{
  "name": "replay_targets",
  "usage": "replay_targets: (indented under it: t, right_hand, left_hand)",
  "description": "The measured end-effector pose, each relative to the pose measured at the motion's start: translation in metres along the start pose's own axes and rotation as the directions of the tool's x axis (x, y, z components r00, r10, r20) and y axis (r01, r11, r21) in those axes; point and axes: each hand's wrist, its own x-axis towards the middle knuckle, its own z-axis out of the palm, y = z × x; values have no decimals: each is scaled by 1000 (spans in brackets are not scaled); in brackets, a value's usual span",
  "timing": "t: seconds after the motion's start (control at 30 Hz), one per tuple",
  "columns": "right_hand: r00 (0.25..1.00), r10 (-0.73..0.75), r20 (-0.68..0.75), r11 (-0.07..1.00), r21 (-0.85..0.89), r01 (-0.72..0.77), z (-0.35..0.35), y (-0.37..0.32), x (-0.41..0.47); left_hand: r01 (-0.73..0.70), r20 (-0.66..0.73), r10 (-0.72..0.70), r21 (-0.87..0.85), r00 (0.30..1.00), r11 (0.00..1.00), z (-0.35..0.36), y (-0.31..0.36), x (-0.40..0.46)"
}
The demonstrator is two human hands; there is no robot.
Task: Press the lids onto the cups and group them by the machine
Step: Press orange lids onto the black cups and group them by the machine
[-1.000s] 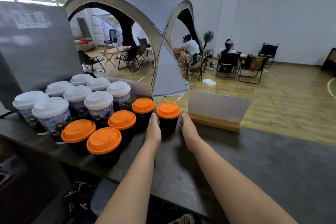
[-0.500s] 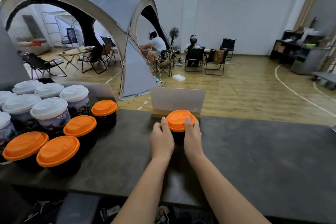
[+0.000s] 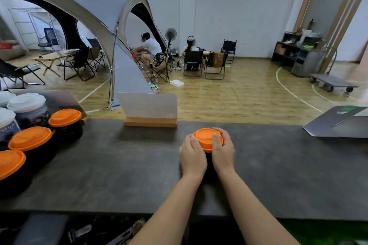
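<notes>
1. While both hands wrap one cup, the grip reads as clamped: left hand (image 3: 192, 155) and right hand (image 3: 222, 152) curl round the rim of the orange lid (image 3: 207, 137), fingers over its edge on either side, thumbs toward the near side.

2. Black cup (image 3: 208, 150) under that lid stands on the dark surface (image 3: 278, 165), roughly mid-width, well apart from the others. Only a sliver of its wall shows between the hands.

3. Step in hand, as I judge it: pressing this lid down, or handling the cup just before or after seating. Lid looks level, but I cannot tell whether it has snapped on all round.

4. Next move calls for: even downward pressure round the whole rim, then carrying the cup leftward to the group without tilting it. Contents unknown, so treat as full.

5. Grouped cups (image 3: 29, 137) sit at the left edge: three orange-lidded ones plus white-lidded ones (image 3: 25, 103) behind them. Several are cut off by the frame, so no full count is possible.

6. Machine: not identifiable from here. A grey panel (image 3: 57, 99) stands behind the group, and it may belong to it.

7. Other items: card stand (image 3: 149, 111) at the far edge of the surface, open laptop (image 3: 338, 123) far right, partly cut off. Clutter below the near edge is too dark to make out.
</notes>
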Motion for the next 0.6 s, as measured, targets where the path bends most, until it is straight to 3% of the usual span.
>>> replay_targets:
  t: [0.23,0.6]
  right_hand:
    - [997,-71,14,997,32,71,-5,3,-3]
    - [980,-188,-73,975,105,195,4,12,4]
  left_hand:
    - [-102,-21,99,-220,995,970,11,15,-8]
    - [-273,-87,260,-262,962,925,19,-1,1]
